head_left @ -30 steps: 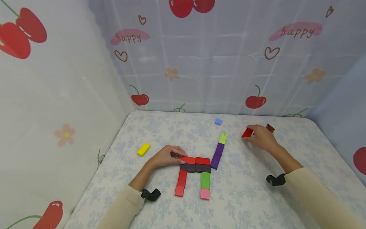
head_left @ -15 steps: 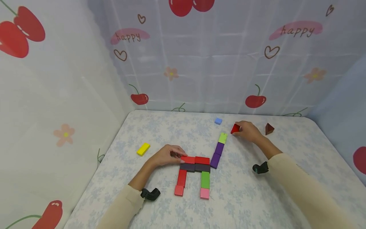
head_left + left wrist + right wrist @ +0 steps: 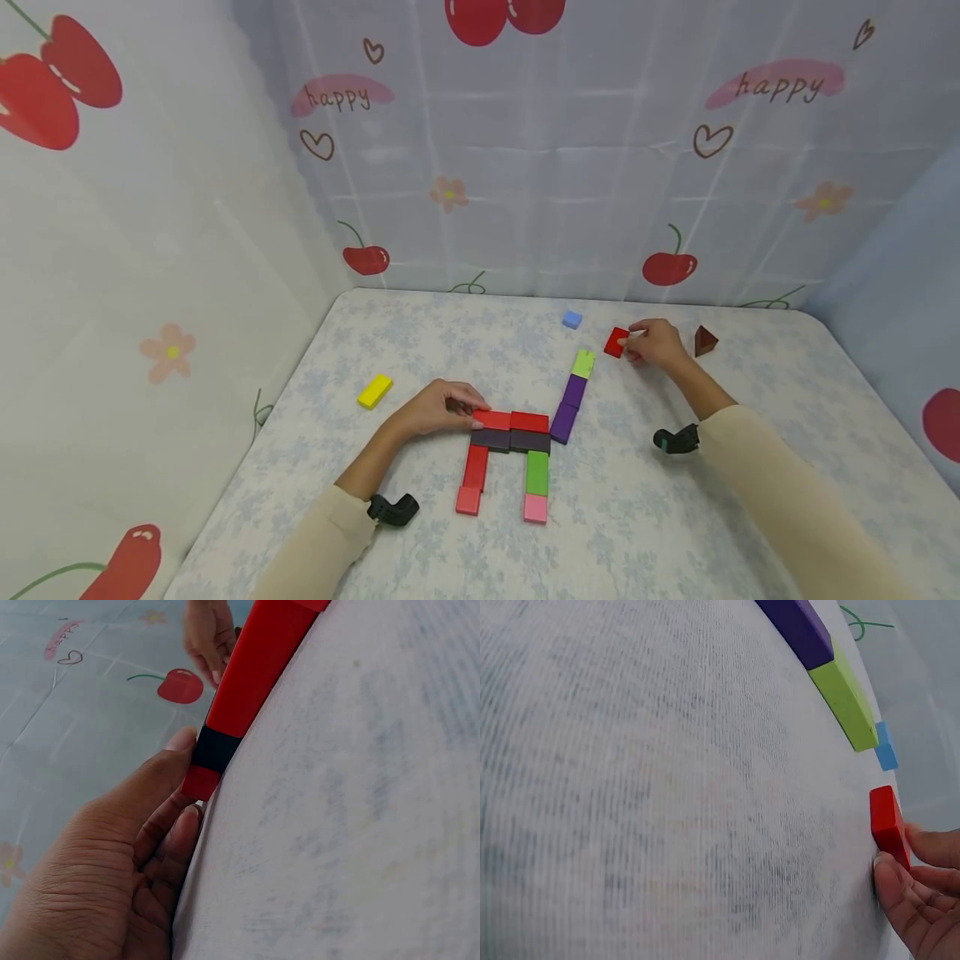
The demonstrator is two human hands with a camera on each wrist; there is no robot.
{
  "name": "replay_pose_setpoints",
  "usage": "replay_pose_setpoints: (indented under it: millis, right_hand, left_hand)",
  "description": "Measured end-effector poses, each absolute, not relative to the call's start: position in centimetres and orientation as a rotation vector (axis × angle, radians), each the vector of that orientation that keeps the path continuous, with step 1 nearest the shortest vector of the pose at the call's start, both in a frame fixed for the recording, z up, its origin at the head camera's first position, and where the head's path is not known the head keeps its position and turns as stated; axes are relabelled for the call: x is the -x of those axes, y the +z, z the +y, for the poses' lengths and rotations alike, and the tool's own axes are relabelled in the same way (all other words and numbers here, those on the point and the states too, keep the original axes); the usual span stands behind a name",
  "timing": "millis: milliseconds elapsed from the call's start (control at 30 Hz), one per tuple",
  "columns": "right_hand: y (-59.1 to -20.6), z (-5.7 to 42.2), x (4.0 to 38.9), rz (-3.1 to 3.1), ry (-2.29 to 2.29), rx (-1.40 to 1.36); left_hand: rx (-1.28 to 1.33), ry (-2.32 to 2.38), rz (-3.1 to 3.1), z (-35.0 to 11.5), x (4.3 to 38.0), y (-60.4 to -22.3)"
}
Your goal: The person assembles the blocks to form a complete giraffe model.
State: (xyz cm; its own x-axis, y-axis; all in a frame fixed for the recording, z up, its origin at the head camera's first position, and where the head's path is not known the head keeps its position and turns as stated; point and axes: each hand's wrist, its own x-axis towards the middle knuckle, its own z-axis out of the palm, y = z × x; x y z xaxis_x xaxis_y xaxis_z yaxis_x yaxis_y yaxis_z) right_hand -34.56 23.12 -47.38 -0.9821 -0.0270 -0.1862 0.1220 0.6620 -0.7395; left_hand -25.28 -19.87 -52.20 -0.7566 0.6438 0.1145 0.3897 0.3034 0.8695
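At the table's middle, flat coloured blocks form a figure with a two-row body and two legs. My left hand point(image 3: 437, 408) pinches the left end of the body, its fingertips at the red block point(image 3: 495, 420) and the black block point(image 3: 491, 440) beside it. A second red block point(image 3: 529, 422) continues the top row. Farther right, my right hand point(image 3: 655, 342) holds a small red block point(image 3: 617, 342) by its right end, thumb and finger on it in the right wrist view. That block lies just past the lime block point(image 3: 583, 363) topping the slanted purple blocks point(image 3: 570, 408).
A small blue block point(image 3: 572, 320) lies near the back edge. The yellow block point(image 3: 375, 391) is at the left, and a brown pyramid-like block point(image 3: 705, 341) stands right of my right hand. A printed curtain point(image 3: 525, 167) hangs behind the table.
My right hand has carried the small red block leftward from beside the brown block, and it now lies flatter near the lime block. The left hand has stayed in place.
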Motion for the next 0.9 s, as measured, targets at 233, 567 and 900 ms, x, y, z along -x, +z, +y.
replay_pose_setpoints:
  millis: [233,567,900]
  right_hand:
    - [-48.0,21.3,35.3,2.628,-1.327,-0.184]
    - [-48.4,19.8,35.2,2.728,-1.22,-0.132]
    - [-48.4,19.6,34.6,2.758,-1.19,-0.113]
  left_hand:
    - [-0.936,1.422,2.312,-19.7,24.9,-51.4]
    - [-0.98,1.442,2.287,-19.3,23.7,-48.8]
    - [-0.959,1.445,2.285,-19.4,23.7,-48.8]
